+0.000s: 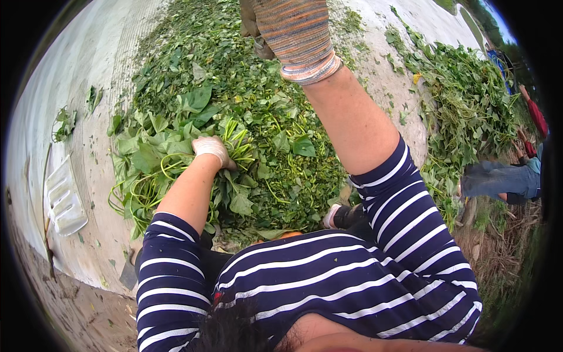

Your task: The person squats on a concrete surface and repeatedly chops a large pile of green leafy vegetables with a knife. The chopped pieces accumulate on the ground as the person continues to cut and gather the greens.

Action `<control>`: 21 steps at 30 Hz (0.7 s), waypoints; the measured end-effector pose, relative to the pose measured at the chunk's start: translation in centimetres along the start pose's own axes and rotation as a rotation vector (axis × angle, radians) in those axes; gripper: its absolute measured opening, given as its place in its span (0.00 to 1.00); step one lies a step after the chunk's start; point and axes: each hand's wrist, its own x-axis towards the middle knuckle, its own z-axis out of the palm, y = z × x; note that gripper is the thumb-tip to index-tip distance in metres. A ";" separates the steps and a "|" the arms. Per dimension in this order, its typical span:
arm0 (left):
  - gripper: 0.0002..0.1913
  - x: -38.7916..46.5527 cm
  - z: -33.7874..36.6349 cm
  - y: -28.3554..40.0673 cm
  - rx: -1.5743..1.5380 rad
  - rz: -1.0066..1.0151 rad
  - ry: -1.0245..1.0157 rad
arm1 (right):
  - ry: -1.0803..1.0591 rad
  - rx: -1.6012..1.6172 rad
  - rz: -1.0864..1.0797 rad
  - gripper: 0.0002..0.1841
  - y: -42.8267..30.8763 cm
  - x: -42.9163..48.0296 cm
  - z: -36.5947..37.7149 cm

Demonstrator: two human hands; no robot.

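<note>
My left hand [213, 149], in a pale glove, is closed around a bunch of leafy green vines [151, 152]. The cut stem ends [237, 143] stick out to the right of my grip, while long stems loop down on the left. Beneath the bunch lies a thick spread of chopped leaves and stems [286, 176]. My right hand [292, 37] is raised near the camera in a striped knit glove. Its upper part runs out of the frame, and I cannot tell whether it holds anything.
A ribbed, pale plastic shovel blade [66, 200] lies at left on the concrete [103, 211], beside a thin pole [46, 207]. Uncut vines [470, 97] are heaped at right, near a person in jeans [501, 180]. My foot [332, 215] borders the chopped leaves.
</note>
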 end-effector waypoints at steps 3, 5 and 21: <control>0.41 0.1 0.5 0.7 -0.011 0.021 0.031 | 0.163 -0.714 -0.438 0.10 3.8 -4.7 0.4; 0.39 0.6 1.3 1.3 -0.053 0.011 0.054 | 0.038 -0.701 -0.138 0.15 8.0 -13.1 -1.1; 0.46 1.0 4.0 1.5 -0.154 -0.004 0.079 | 0.127 -0.534 -0.276 0.10 7.3 -8.4 0.5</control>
